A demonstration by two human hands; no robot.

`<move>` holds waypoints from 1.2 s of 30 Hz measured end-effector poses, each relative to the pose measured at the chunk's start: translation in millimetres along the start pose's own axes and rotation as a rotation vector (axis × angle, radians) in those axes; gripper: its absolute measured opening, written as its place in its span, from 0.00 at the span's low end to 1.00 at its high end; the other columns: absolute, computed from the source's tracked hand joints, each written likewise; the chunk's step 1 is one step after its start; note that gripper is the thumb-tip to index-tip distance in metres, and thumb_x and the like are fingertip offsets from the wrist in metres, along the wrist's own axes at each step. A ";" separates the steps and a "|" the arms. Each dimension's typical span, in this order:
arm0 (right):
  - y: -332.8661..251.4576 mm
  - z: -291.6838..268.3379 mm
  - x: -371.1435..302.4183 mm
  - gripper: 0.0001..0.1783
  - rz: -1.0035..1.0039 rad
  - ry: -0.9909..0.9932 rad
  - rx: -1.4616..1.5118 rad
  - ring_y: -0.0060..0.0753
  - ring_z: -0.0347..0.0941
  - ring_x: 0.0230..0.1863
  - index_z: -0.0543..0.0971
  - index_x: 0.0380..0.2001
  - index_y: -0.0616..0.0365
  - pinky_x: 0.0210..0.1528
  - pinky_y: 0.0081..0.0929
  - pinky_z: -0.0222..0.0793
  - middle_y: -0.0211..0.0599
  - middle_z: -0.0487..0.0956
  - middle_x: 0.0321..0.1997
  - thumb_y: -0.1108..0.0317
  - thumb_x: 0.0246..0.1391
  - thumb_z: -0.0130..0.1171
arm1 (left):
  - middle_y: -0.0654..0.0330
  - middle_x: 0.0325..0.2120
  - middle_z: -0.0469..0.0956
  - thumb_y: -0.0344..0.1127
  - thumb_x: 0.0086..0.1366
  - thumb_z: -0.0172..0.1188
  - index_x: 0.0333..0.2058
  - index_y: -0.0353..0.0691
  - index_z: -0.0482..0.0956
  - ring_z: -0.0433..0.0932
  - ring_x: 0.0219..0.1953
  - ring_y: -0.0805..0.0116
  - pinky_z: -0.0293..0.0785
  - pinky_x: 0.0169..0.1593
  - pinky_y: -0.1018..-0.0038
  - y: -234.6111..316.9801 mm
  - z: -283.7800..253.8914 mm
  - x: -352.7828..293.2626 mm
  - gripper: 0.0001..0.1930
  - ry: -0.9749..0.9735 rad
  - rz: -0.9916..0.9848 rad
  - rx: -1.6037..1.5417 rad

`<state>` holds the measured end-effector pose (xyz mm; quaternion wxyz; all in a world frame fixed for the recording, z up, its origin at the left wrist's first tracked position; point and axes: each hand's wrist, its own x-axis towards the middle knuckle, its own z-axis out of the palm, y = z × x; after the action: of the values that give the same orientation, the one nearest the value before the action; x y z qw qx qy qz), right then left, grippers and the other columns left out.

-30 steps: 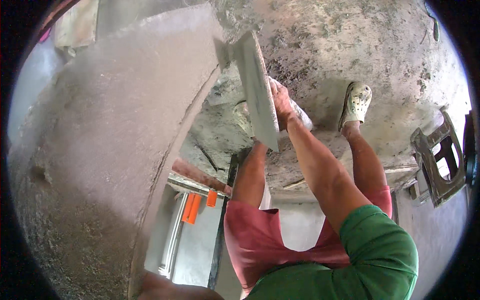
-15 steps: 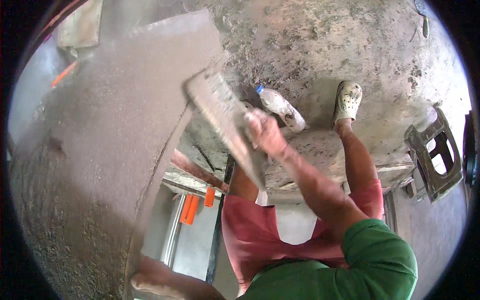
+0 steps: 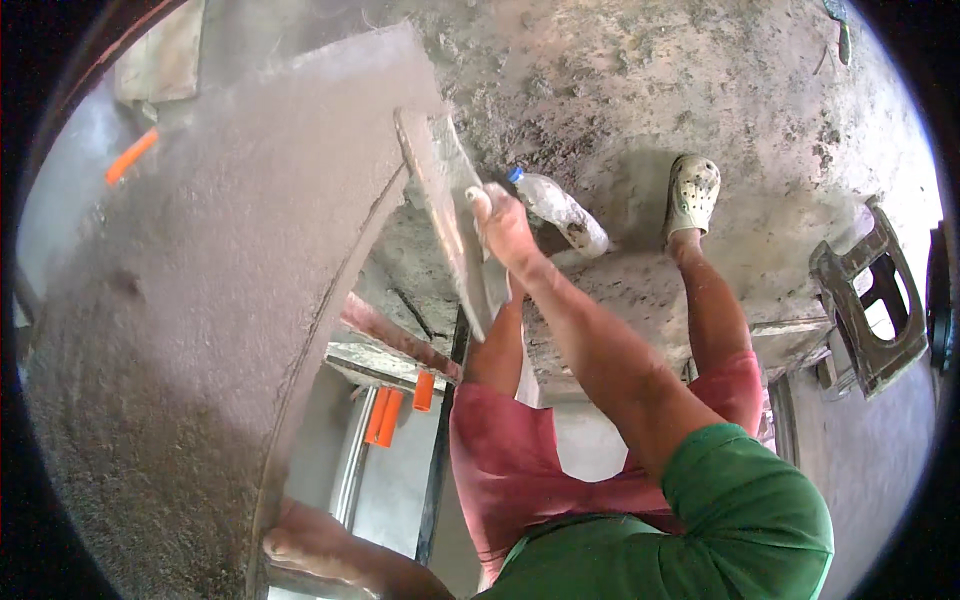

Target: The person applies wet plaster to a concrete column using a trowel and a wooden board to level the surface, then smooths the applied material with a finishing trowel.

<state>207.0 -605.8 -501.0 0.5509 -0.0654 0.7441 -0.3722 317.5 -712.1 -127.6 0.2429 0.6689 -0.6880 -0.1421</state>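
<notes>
My right hand [image 3: 508,230] is closed round the handle of a plastering float [image 3: 437,205], a long, flat, mortar-smeared blade. The float stands steeply tilted at the edge of a grey plastered surface [image 3: 220,230]; whether it touches cannot be made out. This surface is smooth higher up and rougher and darker at the lower left. Low on the left, my left hand [image 3: 298,540] is by the lower end of the same edge, its fingers not discernible. A clear plastic bottle [image 3: 565,212] with a blue cap lies on the mortar-spattered floor just right of my right hand.
A dirty plastic stool [image 3: 880,300] stands at the right. Small tool [image 3: 843,35] lies at the far right. Orange tubes [image 3: 383,415] show below the plastered edge, and another orange piece [image 3: 132,155] at the far left. My shod foot [image 3: 692,190] is on the floor.
My right hand has shifted slightly left and up with the float, which now stands more upright. My left hand has barely moved.
</notes>
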 end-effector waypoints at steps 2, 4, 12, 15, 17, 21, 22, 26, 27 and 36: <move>4.1 12.9 -32.5 0.12 -0.057 0.080 -0.058 0.61 0.76 0.38 0.76 0.39 0.59 0.39 0.44 0.73 0.56 0.78 0.34 0.63 0.59 0.51 | 0.56 0.43 0.79 0.46 0.65 0.51 0.48 0.35 0.76 0.80 0.38 0.57 0.77 0.41 0.69 2.1 -2.4 -2.2 0.21 0.004 0.005 0.072; -27.0 3.5 -75.0 0.13 -0.431 -0.037 -0.065 0.49 0.77 0.38 0.75 0.43 0.63 0.40 0.36 0.72 0.50 0.77 0.35 0.67 0.57 0.55 | 0.54 0.45 0.79 0.47 0.65 0.52 0.48 0.33 0.76 0.80 0.41 0.59 0.76 0.44 0.70 4.1 -8.5 -1.4 0.23 -0.003 0.026 0.257; 1.6 5.3 10.7 0.11 -0.139 0.003 0.050 0.56 0.75 0.39 0.76 0.39 0.62 0.41 0.40 0.71 0.53 0.78 0.34 0.65 0.58 0.52 | 0.40 0.54 0.68 0.56 0.64 0.53 0.52 0.21 0.66 0.69 0.54 0.48 0.64 0.59 0.56 -14.8 -17.8 1.8 0.37 0.013 -0.074 -0.074; 27.5 -16.0 24.9 0.15 -0.079 -0.022 0.214 0.41 0.75 0.34 0.77 0.37 0.63 0.38 0.36 0.70 0.45 0.78 0.29 0.61 0.62 0.49 | 0.39 0.55 0.67 0.57 0.64 0.53 0.51 0.21 0.68 0.69 0.54 0.48 0.65 0.59 0.56 -49.2 -74.0 0.5 0.36 -0.025 -0.009 0.292; 31.0 -33.7 33.4 0.19 0.175 -0.108 0.272 0.32 0.70 0.29 0.77 0.36 0.62 0.34 0.33 0.69 0.35 0.76 0.25 0.56 0.64 0.48 | 0.41 0.53 0.69 0.55 0.65 0.52 0.48 0.23 0.71 0.70 0.53 0.50 0.66 0.58 0.57 -50.5 -89.4 0.9 0.33 -0.009 0.003 0.438; 60.7 -47.9 70.1 0.23 0.178 -0.141 0.284 0.28 0.67 0.26 0.77 0.36 0.62 0.31 0.29 0.66 0.34 0.74 0.24 0.50 0.63 0.47 | 0.45 0.53 0.71 0.53 0.64 0.55 0.50 0.25 0.71 0.71 0.55 0.55 0.63 0.62 0.59 -0.9 -15.5 -2.6 0.31 0.102 -0.131 0.648; 66.6 -49.6 79.1 0.24 0.099 -0.164 0.202 0.31 0.68 0.27 0.77 0.37 0.63 0.34 0.32 0.68 0.37 0.75 0.25 0.49 0.63 0.47 | 0.45 0.54 0.71 0.53 0.63 0.57 0.51 0.25 0.70 0.70 0.56 0.56 0.62 0.64 0.59 2.8 -10.0 -1.0 0.32 0.128 -0.174 0.713; 90.3 -39.0 85.8 0.21 0.069 -0.171 0.213 0.37 0.71 0.30 0.77 0.38 0.61 0.38 0.31 0.69 0.42 0.78 0.28 0.52 0.62 0.48 | 0.47 0.51 0.73 0.49 0.63 0.56 0.49 0.26 0.72 0.73 0.52 0.58 0.66 0.59 0.61 1.8 -4.1 0.8 0.28 0.173 -0.174 0.805; 95.0 -35.7 86.2 0.20 0.075 -0.170 0.229 0.38 0.71 0.31 0.77 0.38 0.61 0.38 0.31 0.69 0.43 0.78 0.28 0.53 0.62 0.49 | 0.47 0.51 0.74 0.48 0.64 0.56 0.49 0.26 0.73 0.74 0.51 0.58 0.67 0.58 0.62 1.1 -4.8 1.7 0.27 0.175 -0.165 0.816; 52.1 -27.6 61.1 0.23 0.140 -0.235 0.487 0.21 0.65 0.22 0.79 0.33 0.59 0.25 0.25 0.62 0.27 0.75 0.24 0.48 0.61 0.51 | 0.51 0.45 0.79 0.40 0.64 0.54 0.45 0.29 0.77 0.80 0.43 0.62 0.77 0.48 0.68 7.4 -13.2 2.2 0.18 0.131 -0.074 1.146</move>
<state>175.9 -586.2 -577.5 0.6572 0.0778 0.5666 -0.4909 318.1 -712.0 -112.4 -0.1209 0.7246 -0.6150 0.2866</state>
